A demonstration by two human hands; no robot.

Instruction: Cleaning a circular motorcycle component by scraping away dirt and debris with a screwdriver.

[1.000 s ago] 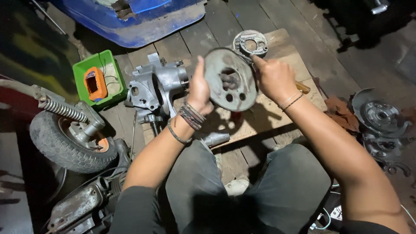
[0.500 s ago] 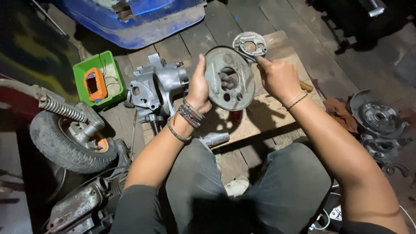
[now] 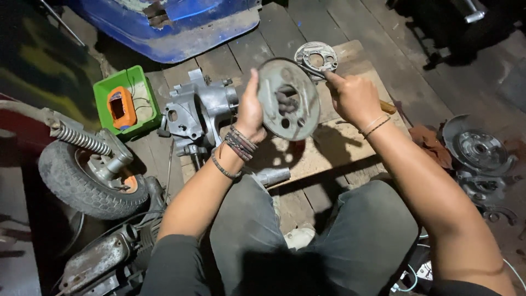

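Observation:
My left hand grips a round grey metal plate by its left rim and holds it upright above a wooden board. The plate has a central opening and small holes. My right hand is closed around a tool with a wooden handle; its metal tip meets the plate's upper right edge. A smaller round metal disc lies on the board just behind the plate. Beaded bracelets circle my left wrist.
A grey engine casing sits left of the plate. Further left are a green tray with an orange device, a small wheel with a spring, and a blue tub behind. Brake drums lie at right.
My left hand has turned the plate more edge-on and lifted it slightly. My right hand has shifted up to the plate's upper right edge with the tool.

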